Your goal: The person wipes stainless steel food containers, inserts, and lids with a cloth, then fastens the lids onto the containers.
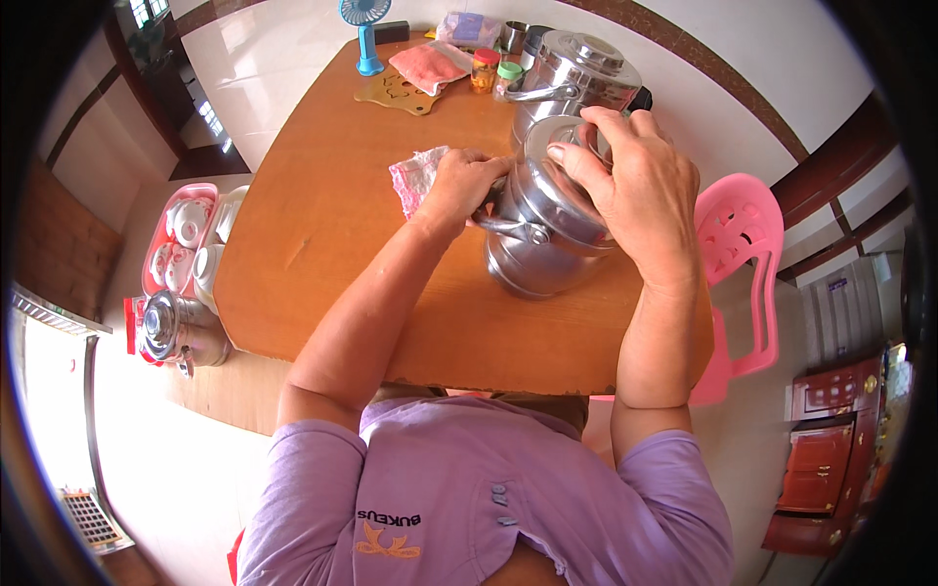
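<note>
A lidded stainless steel pot (pixel 546 256) with a bail handle stands on the wooden table before me. My right hand (pixel 637 176) is over its lid, with thumb and fingers around the round lid knob. At the pot's left side, my left hand (pixel 465 183) has its fingers at the handle; its exact grip is partly hidden. A pink and white cloth (pixel 418 179) lies against the left hand's far side, and whether the fingers hold it cannot be told. Just behind stands a second lidded steel pot (pixel 586 66), its handle lowered to the left.
The wooden table (pixel 293 293) bears a blue fan (pixel 368 44), a brown trivet (pixel 396 95), a pink cloth (pixel 431 64) and lidded jars (pixel 484 71) at the back. Bowls in a pink basket (pixel 157 227) and another steel pot (pixel 194 337) stand left; a pink chair (pixel 769 293) stands right.
</note>
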`<state>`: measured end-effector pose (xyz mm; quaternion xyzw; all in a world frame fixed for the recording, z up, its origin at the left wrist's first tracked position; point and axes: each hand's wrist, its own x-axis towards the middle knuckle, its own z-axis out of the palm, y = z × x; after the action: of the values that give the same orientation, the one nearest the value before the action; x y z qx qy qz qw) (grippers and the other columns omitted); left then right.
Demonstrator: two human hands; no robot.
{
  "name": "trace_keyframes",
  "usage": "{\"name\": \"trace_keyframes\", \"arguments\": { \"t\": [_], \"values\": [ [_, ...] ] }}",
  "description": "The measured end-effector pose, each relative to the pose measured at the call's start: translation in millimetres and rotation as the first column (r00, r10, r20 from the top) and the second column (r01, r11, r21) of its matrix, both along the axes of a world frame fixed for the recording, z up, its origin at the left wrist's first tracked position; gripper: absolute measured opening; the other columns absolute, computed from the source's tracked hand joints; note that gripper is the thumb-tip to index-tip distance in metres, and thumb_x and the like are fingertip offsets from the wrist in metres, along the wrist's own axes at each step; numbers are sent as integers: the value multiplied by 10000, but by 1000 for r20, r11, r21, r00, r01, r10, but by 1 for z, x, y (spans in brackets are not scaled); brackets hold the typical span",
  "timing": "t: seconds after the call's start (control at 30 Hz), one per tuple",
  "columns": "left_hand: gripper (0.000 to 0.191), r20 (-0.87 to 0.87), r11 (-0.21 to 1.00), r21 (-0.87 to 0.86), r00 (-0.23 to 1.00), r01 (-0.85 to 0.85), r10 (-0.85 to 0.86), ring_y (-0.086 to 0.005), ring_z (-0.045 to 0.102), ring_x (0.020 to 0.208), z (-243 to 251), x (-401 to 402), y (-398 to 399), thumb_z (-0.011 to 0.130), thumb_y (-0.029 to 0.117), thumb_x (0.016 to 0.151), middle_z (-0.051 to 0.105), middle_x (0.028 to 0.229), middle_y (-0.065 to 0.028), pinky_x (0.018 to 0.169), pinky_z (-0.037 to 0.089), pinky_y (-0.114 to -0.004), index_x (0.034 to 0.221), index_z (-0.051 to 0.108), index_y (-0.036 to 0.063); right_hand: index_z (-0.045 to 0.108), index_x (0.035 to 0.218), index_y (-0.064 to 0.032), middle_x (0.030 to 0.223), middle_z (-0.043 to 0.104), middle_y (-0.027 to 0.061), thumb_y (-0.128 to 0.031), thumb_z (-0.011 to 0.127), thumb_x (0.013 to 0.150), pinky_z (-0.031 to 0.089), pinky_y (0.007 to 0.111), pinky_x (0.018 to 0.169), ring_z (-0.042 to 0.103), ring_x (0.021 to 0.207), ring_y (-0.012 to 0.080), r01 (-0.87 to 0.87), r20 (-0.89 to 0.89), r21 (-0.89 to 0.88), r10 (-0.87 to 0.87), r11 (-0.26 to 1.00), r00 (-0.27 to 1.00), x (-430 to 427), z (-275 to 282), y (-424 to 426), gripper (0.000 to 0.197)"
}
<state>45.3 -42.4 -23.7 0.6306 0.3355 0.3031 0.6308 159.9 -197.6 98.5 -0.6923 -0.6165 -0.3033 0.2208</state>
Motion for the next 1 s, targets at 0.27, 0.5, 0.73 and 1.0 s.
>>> {"name": "trace_keyframes", "arguments": {
  "t": [0.27, 0.5, 0.73, 1.0],
  "values": [
    [269, 164, 997, 63, 986, -36, 25, -86, 576, 596, -16, 13, -8, 612, 53, 874, 695, 893, -86, 479, 452, -245, 1086, 697, -89, 630, 835, -33, 781, 636, 141, -441, 693, 887, 458, 465, 582, 627, 672, 347, -11, 122, -135, 28, 991, 992, 9, 8, 11, 415],
    [252, 169, 991, 37, 977, 127, -131, -73, 535, 584, -4, 5, -6, 646, 28, 852, 697, 855, -75, 474, 431, -251, 1050, 709, -114, 616, 761, -52, 741, 631, 125, -333, 702, 861, 517, 420, 611, 643, 661, 311, -244, 167, -177, 273, 954, 947, 27, 11, 15, 310],
    [216, 319, 926, -271, 932, 263, -171, -125, 598, 592, -6, 4, 4, 647, -27, 850, 690, 799, -104, 492, 475, -285, 1038, 714, -109, 676, 964, -86, 769, 578, 54, -224, 753, 797, 495, 368, 626, 596, 685, 246, -642, 79, -185, 663, 744, 745, 25, 22, 13, 230],
    [191, 236, 960, -160, 953, 231, -190, -98, 638, 685, -12, 4, 2, 657, -31, 806, 719, 892, -94, 589, 521, -269, 962, 719, -121, 667, 1036, -54, 811, 620, 59, -115, 775, 768, 496, 331, 602, 606, 677, 202, -643, -139, -48, 632, 764, 762, 30, 13, 1, 295]
  ]
}}
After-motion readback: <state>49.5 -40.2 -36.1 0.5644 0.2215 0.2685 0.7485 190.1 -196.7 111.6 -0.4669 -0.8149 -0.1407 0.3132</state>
